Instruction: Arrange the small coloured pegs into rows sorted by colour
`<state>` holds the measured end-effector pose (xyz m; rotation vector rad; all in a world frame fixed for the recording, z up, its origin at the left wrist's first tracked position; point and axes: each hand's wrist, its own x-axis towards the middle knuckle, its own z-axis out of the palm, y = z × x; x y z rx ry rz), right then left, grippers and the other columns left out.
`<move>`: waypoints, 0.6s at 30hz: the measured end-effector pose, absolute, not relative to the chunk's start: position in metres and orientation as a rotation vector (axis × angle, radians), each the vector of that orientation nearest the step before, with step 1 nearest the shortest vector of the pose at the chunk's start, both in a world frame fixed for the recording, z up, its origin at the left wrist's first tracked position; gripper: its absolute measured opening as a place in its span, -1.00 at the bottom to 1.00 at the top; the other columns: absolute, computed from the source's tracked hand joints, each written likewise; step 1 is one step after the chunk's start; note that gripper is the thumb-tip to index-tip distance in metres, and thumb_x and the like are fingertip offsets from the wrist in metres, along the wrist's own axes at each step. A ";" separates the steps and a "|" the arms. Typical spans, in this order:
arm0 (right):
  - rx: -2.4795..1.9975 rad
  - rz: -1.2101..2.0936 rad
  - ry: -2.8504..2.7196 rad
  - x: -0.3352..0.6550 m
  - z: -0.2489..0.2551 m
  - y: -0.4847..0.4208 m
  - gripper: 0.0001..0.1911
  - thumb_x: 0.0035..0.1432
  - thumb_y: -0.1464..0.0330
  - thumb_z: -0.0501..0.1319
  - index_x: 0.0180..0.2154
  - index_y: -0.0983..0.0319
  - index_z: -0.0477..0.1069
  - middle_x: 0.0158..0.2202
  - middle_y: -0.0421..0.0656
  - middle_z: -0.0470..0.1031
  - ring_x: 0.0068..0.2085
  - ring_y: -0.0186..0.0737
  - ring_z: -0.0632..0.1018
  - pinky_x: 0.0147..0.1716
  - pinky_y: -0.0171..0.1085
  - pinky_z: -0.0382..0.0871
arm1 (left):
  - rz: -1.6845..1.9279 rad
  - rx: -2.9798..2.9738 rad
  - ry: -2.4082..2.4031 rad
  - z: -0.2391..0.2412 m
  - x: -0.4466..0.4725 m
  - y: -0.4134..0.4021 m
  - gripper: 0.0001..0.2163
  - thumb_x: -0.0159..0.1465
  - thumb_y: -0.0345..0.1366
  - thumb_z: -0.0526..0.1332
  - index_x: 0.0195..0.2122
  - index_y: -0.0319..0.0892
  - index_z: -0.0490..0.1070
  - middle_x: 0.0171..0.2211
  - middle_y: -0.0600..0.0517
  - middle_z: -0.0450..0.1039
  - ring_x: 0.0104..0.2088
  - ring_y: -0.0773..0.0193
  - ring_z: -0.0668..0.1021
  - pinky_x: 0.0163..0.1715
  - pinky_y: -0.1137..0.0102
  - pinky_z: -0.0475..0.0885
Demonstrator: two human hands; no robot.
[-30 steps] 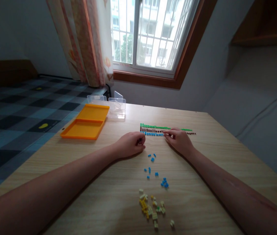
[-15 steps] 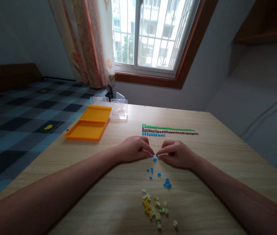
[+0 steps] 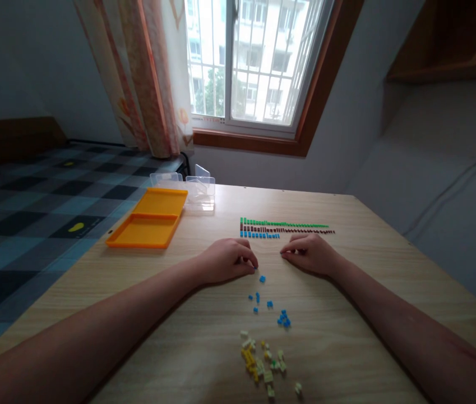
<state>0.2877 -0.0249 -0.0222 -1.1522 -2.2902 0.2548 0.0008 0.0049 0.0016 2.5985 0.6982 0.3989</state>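
My left hand point(image 3: 232, 261) rests on the table, thumb and forefinger pinched, with a speck of a small blue building brick point(image 3: 255, 268) showing at the tips. Further right, my right hand point(image 3: 310, 255) is pinched closed just below the rows; the small blue brick between its fingertips is mostly covered. A loose blue brick point(image 3: 262, 279) lies in front of my left fingertips. More blue bricks point(image 3: 283, 318) are scattered nearer to me. Beyond both hands run a green row point(image 3: 267, 223), a dark brown row point(image 3: 269, 229) and a shorter blue row point(image 3: 257, 234) of tiny bricks.
A pile of yellow and cream bricks point(image 3: 258, 365) sits at the near middle of the table point(image 3: 157, 336). At the back left are an open orange tray point(image 3: 137, 246) and clear plastic boxes point(image 3: 202, 202). A checked bed point(image 3: 23, 224) adjoins the left side.
My right hand has moved away from my left, up and right towards the blue row's end, carrying the blue brick from its fingertips. My left hand stays nearly in place; the view shifts slightly.
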 end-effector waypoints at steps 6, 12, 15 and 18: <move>-1.356 0.088 -2.177 0.300 -0.030 -0.008 -0.78 0.24 0.29 0.22 -0.26 0.19 0.65 -0.36 -0.13 0.62 -0.43 -0.28 0.51 -0.40 -0.31 0.34 | 0.403 2.561 0.726 0.002 0.002 0.006 -0.89 0.20 -0.25 0.31 -0.28 -0.08 0.62 -0.32 0.06 0.48 -0.36 0.35 0.51 -0.36 0.50 0.34; -1.451 0.003 -2.152 0.289 -0.030 -0.005 -0.75 0.27 0.30 0.18 -0.22 0.17 0.65 -0.30 -0.12 0.65 -0.36 -0.23 0.57 -0.33 -0.29 0.38 | 0.402 2.552 0.773 0.003 0.004 0.004 -0.88 0.19 -0.26 0.30 -0.29 -0.08 0.62 -0.33 0.06 0.48 -0.36 0.34 0.50 -0.35 0.49 0.33; -1.460 0.002 -2.136 0.287 -0.029 -0.005 -0.76 0.27 0.31 0.18 -0.23 0.16 0.65 -0.29 -0.13 0.65 -0.34 -0.22 0.59 -0.31 -0.29 0.40 | 0.396 2.552 0.777 0.004 0.004 0.003 -0.89 0.19 -0.25 0.31 -0.29 -0.08 0.62 -0.34 0.07 0.47 -0.36 0.34 0.49 -0.36 0.49 0.32; -1.461 0.015 -2.127 0.287 -0.028 -0.005 -0.77 0.26 0.33 0.19 -0.23 0.16 0.65 -0.26 -0.13 0.66 -0.30 -0.19 0.61 -0.27 -0.27 0.41 | 0.397 2.555 0.771 0.005 0.004 0.002 -0.89 0.19 -0.25 0.32 -0.30 -0.08 0.62 -0.36 0.08 0.46 -0.38 0.35 0.48 -0.37 0.48 0.31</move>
